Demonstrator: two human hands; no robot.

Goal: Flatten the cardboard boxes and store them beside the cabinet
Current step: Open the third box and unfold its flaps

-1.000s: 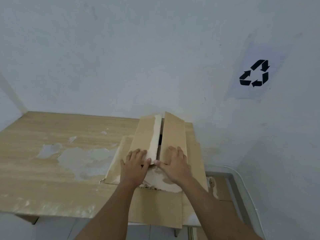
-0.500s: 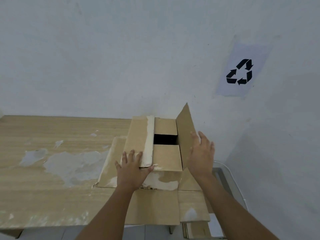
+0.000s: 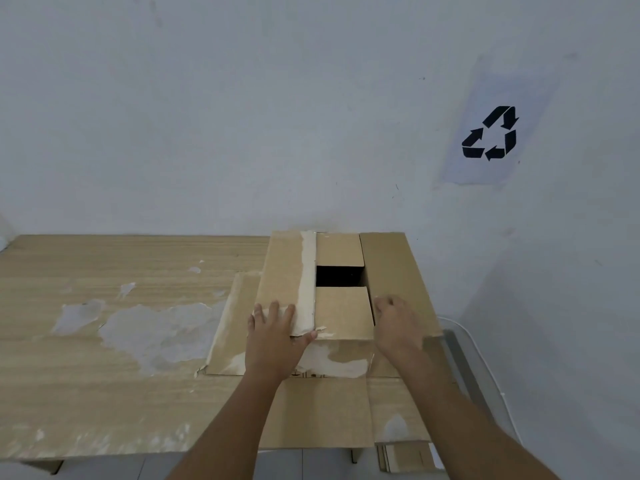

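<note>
A brown cardboard box (image 3: 343,313) stands at the right end of the wooden table (image 3: 104,393), on top of flattened cardboard (image 3: 325,414) that overhangs the front edge. My left hand (image 3: 273,336) lies on the box's left top flap (image 3: 291,275), fingers straight, thumb along the flap's near edge. The fingers of my right hand (image 3: 398,323) curl over the inner edge of the right top flap (image 3: 394,271), which is folded outward. Between the flaps the two short inner flaps show, with a dark gap into the box.
The box stands against the white wall, under a paper recycling sign (image 3: 491,133). More flat cardboard (image 3: 405,457) lies on the floor at the lower right. A grey-rimmed object (image 3: 465,372) sits right of the table. The tabletop has worn, peeled patches.
The two top flaps, pressed together a second ago, have come apart. My right hand moved from outside the raised right flap onto its inner edge, and the flap now lies outward.
</note>
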